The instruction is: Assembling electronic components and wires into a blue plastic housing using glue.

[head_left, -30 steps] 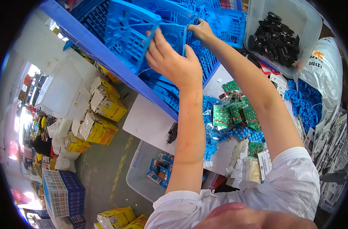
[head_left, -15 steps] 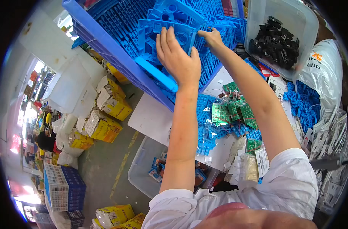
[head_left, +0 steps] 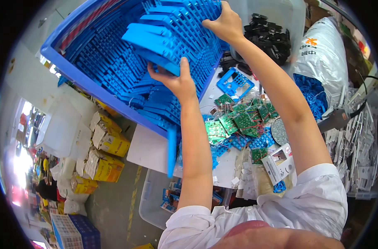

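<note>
A row of nested blue plastic housings [head_left: 172, 35] is tilted over the blue crate [head_left: 83, 89], with both my hands on it. My left hand [head_left: 178, 83] grips its near lower end, thumb on the near side and fingers partly hidden beneath. At the right end, my right hand [head_left: 228, 25] holds the row's edge, its thumb pointing left and other fingertips hidden. More of these housings fill the crate below, packed in tight rows. One loose blue panel [head_left: 171, 151] hangs over the crate's near edge, beside my left forearm.
Green circuit boards [head_left: 243, 120] with thin wires lie on the white table [head_left: 145, 149], near a single blue housing [head_left: 235, 84]. Beyond stands a clear bin [head_left: 294, 25] of black parts. A white sack [head_left: 323, 62] holds blue rings. Yellow cartons [head_left: 110, 137] sit on the floor at left.
Both hands now hold a whole row of housings rather than the few pieces on top. The view has shifted, and a single blue housing now shows on the table beside the crate.
</note>
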